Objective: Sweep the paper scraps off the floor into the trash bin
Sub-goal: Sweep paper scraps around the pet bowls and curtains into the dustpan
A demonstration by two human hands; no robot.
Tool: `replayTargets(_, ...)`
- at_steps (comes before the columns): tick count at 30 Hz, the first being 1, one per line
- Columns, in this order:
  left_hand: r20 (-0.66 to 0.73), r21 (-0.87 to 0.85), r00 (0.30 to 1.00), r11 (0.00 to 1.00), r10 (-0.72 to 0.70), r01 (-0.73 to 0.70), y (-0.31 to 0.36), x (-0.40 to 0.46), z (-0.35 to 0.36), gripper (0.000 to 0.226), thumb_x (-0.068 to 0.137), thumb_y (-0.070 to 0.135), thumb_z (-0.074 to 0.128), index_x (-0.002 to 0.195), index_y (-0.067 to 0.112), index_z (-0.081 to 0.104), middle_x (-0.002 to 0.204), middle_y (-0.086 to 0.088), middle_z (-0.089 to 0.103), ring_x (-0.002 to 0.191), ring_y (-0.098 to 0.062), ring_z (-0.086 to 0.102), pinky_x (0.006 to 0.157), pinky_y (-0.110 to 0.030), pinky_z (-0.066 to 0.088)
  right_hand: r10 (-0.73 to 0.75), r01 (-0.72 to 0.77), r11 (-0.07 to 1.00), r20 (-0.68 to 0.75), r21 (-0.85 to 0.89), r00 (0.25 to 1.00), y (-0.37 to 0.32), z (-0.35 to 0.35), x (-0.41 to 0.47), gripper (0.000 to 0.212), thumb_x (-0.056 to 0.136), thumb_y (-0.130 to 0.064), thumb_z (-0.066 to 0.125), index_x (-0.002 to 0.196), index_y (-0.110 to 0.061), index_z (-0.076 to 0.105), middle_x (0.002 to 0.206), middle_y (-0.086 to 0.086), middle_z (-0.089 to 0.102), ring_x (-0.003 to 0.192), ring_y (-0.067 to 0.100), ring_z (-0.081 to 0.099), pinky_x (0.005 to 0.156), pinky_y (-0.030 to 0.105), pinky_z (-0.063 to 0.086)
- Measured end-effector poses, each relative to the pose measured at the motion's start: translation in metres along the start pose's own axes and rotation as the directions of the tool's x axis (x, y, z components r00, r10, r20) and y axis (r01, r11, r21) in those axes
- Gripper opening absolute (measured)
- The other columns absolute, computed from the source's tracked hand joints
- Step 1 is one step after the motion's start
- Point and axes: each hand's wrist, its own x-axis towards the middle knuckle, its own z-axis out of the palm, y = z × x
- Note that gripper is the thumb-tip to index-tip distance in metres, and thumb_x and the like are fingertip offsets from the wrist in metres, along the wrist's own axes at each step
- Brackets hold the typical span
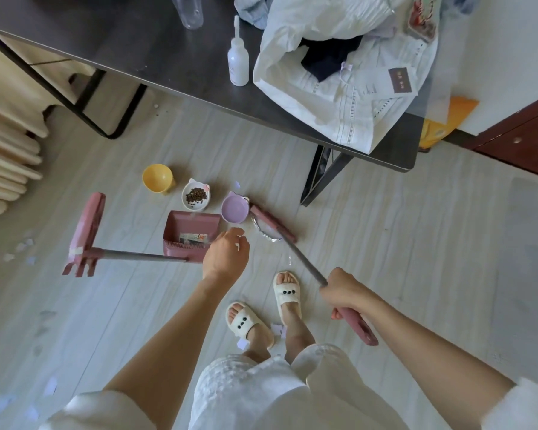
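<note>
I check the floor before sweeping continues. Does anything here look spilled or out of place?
Yes. Paper scraps lie scattered at the left and near the slippers. Crumpled foil sits by the broom head. Three pet bowls stand right beside the dustpan, in the sweeping path.

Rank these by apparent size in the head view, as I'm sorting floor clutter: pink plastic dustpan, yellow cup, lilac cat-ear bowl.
1. Pink plastic dustpan, clearly largest.
2. Yellow cup and lilac cat-ear bowl: too alike to rank.
</note>
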Motion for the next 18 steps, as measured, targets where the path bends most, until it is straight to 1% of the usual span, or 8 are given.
replayTargets(2,-0.005,-0.014,1.000,1.000,-0.010,0.010,0.002,0.000,-0.003,0.026,0.093,0.014,0.042,0.111,0.005,0.059,0.105,-0.016,0.064,0.098,-0.038,0.058,0.077,-0.036,0.043,0.017,-0.012,0.989,-0.030,0.145,0.999,-0.001,-0.010,0.002,0.016,0.089,-0.008,0.044,0.097,0.001,0.054,0.060,0.011,0.058,0.049,0.023,0.059,0.051,0.027,0.049)
replayTargets(3,-0.009,-0.021,1.000,1.000,-0.013,0.012,0.002,0.001,-0.005,0.025,0.093,0.014,0.042,0.109,0.005,0.058,0.105,-0.016,0.064,0.098,-0.038,0.057,0.075,-0.035,0.042,0.018,-0.010,0.982,-0.041,0.188,0.999,-0.003,-0.015,0.002,0.015,0.088,-0.007,0.043,0.094,0.002,0.055,0.057,0.011,0.056,0.047,0.023,0.056,0.050,0.028,0.047)
replayTargets(6,-0.025,-0.033,1.000,0.999,-0.008,0.008,0.004,0.005,-0.013,0.019,0.092,0.015,0.041,0.097,0.006,0.058,0.099,-0.014,0.063,0.093,-0.038,0.058,0.067,-0.033,0.039,-0.007,0.021,0.976,-0.065,0.219,0.998,-0.013,-0.027,0.001,0.015,0.085,-0.004,0.042,0.090,0.001,0.055,0.053,0.009,0.053,0.043,0.020,0.052,0.050,0.027,0.044)
replayTargets(8,-0.049,-0.045,0.999,0.999,-0.011,0.008,0.003,0.007,-0.021,0.022,0.093,0.019,0.043,0.104,0.010,0.059,0.104,-0.010,0.064,0.097,-0.035,0.058,0.070,-0.033,0.043,-0.038,0.055,0.975,-0.084,0.214,0.996,-0.025,-0.032,-0.001,0.016,0.086,-0.004,0.041,0.094,0.000,0.054,0.057,0.010,0.053,0.041,0.019,0.052,0.047,0.026,0.044)
replayTargets(11,-0.099,-0.066,0.995,0.997,-0.034,0.027,0.001,0.009,-0.033,0.028,0.094,0.024,0.045,0.117,0.017,0.059,0.114,-0.005,0.064,0.104,-0.028,0.059,0.078,-0.037,0.048,-0.101,0.116,0.986,-0.123,0.121,0.987,-0.044,-0.044,0.005,0.013,0.089,-0.004,0.040,0.097,-0.002,0.050,0.067,0.012,0.052,0.043,0.020,0.055,0.044,0.025,0.044)
replayTargets(14,-0.137,-0.026,0.990,0.999,-0.025,0.021,-0.005,0.010,-0.041,0.031,0.094,0.019,0.044,0.120,0.013,0.057,0.114,-0.009,0.061,0.106,-0.031,0.056,0.079,-0.041,0.048,-0.181,0.179,0.984,-0.168,-0.027,0.969,-0.064,-0.059,0.021,0.016,0.091,-0.007,0.042,0.101,0.000,0.052,0.074,0.010,0.053,0.048,0.022,0.060,0.048,0.028,0.050)
replayTargets(16,-0.175,0.003,0.984,0.999,-0.034,0.035,-0.012,0.013,-0.045,0.030,0.093,0.016,0.044,0.119,0.010,0.058,0.112,-0.012,0.060,0.104,-0.033,0.055,0.080,-0.044,0.048,-0.227,0.204,0.969,-0.182,-0.137,0.957,-0.082,-0.066,0.039,0.016,0.092,-0.008,0.042,0.099,-0.001,0.054,0.073,0.008,0.052,0.049,0.023,0.061,0.053,0.032,0.055)
replayTargets(18,-0.195,0.024,0.980,0.999,-0.042,0.047,-0.014,0.014,-0.048,0.029,0.092,0.015,0.044,0.116,0.011,0.059,0.112,-0.012,0.060,0.101,-0.033,0.056,0.080,-0.044,0.048,-0.259,0.212,0.947,-0.182,-0.242,0.949,-0.095,-0.071,0.051,0.020,0.094,-0.010,0.042,0.103,0.000,0.057,0.075,0.009,0.054,0.055,0.026,0.064,0.064,0.038,0.059)
